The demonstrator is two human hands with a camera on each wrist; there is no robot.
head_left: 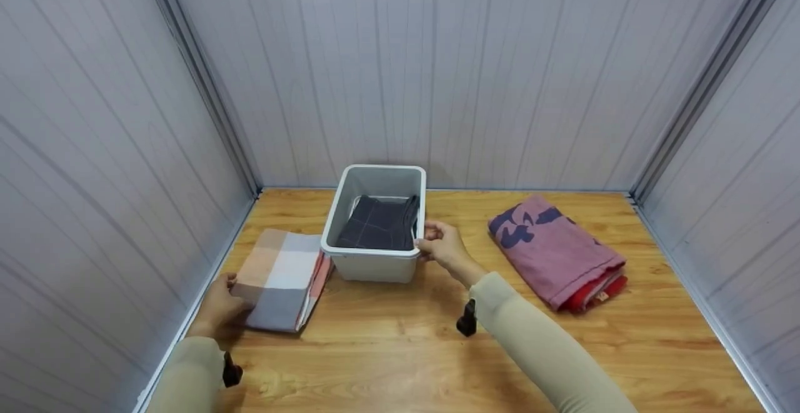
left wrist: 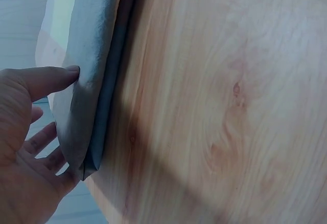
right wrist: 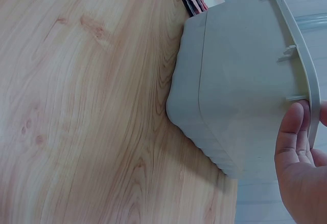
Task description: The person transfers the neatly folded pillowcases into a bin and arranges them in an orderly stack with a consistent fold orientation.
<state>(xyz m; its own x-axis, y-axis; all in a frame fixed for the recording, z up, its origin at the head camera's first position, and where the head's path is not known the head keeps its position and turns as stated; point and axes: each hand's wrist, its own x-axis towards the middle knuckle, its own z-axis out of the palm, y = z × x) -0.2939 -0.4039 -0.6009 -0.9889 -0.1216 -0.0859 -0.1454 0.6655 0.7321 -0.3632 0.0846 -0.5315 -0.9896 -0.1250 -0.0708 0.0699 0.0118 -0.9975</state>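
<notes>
A folded checked cloth [head_left: 284, 275] in peach, white and grey lies at the left, its right edge against the bin. My left hand [head_left: 222, 303] is at the cloth's near-left corner. In the left wrist view the thumb touches the grey fabric, while the loosely spread fingers [left wrist: 43, 142] lie along another side of that corner. A pale grey plastic bin [head_left: 375, 267] stands upright at the back middle. My right hand [head_left: 445, 247] pinches the bin's right rim near its front corner, fingers under the lip. Inside the bin lies a dark folded cloth [head_left: 378, 222] with thin light lines.
At the right lies a folded pink-purple cloth [head_left: 550, 250] with dark patterns and red layers beneath. The wooden tabletop [head_left: 387, 357] is enclosed by pale panel walls [head_left: 400, 75] at the back and both sides.
</notes>
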